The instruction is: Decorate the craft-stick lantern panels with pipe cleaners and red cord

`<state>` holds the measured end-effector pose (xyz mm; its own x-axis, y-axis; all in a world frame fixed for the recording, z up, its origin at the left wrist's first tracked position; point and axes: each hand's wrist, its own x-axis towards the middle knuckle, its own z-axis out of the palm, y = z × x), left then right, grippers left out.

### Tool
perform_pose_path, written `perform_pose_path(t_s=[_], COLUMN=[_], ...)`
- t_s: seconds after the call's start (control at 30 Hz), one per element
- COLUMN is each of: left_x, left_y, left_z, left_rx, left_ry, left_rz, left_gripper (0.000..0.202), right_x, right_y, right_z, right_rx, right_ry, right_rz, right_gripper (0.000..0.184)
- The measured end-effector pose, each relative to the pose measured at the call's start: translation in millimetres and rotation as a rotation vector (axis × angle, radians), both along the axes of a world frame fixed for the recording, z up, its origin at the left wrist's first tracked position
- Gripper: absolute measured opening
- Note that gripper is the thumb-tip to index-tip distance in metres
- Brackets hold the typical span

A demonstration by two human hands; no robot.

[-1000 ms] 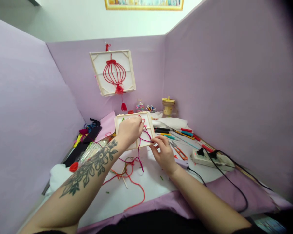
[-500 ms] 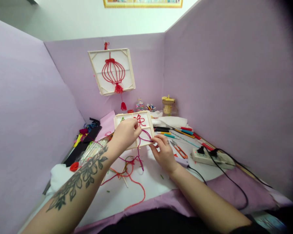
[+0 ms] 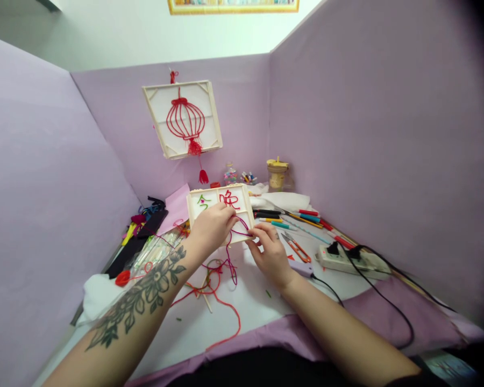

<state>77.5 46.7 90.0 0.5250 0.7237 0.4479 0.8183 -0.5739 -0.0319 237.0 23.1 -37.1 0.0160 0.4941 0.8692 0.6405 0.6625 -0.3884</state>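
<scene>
**Cord pinned on frame: slip and snag risks**

Risks, as judged:
- The magenta cord [image 3: 242, 232] runs in a short loop between the two hands. If either pinch eases, the loop would likely spring off its line on the frame [image 3: 220, 200].
- Its loose tail drops off the frame's lower edge into a tangle with the red cord [image 3: 221, 301] on the table [image 3: 258, 306]. A pull there could drag the tangle and tug the frame askew.
- The frame seems held only by the hands' weight. Pushing hard at one corner could tip or slide it.
- The snips [image 3: 296, 248] lie just right of the right wrist, where a wide wrist swing could knock them.

Pose:
- Left hand [image 3: 213, 226]: centre frame, forearm coming in from lower left, palm down on the frame's lower half. Its fingers are bunched narrow on the cord and press it down.
- Right hand [image 3: 269, 252]: forearm from lower right, wrist low near the table. Thumb and forefinger are closed on the cord at the frame's lower right corner, with the other fingers curled under.

The frame lies at centre, its far edge raised a little toward the back wall.
</scene>
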Motion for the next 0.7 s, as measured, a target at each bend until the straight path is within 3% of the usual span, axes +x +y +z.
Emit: perform_pose_path(t_s=[0.23,0.7], left_x=[1.8,6.8], left_y=[3.2,7.6], left_z=[-1.0,-7.4], left_rx=[0.053,0.11], left_ry=[0.112,0.122], left_rz=[0.047,0.043], left_gripper=[0.022,0.022], right_x=[-0.4,-1.5], right_y=[-0.9,-0.1], right_z=[0.4,-1.5], right_rx=[-0.012,0.039], right_ry=[-0.001,-0.011], right_rz=[0.004,-0.009], right_gripper=[0.019,0.027])
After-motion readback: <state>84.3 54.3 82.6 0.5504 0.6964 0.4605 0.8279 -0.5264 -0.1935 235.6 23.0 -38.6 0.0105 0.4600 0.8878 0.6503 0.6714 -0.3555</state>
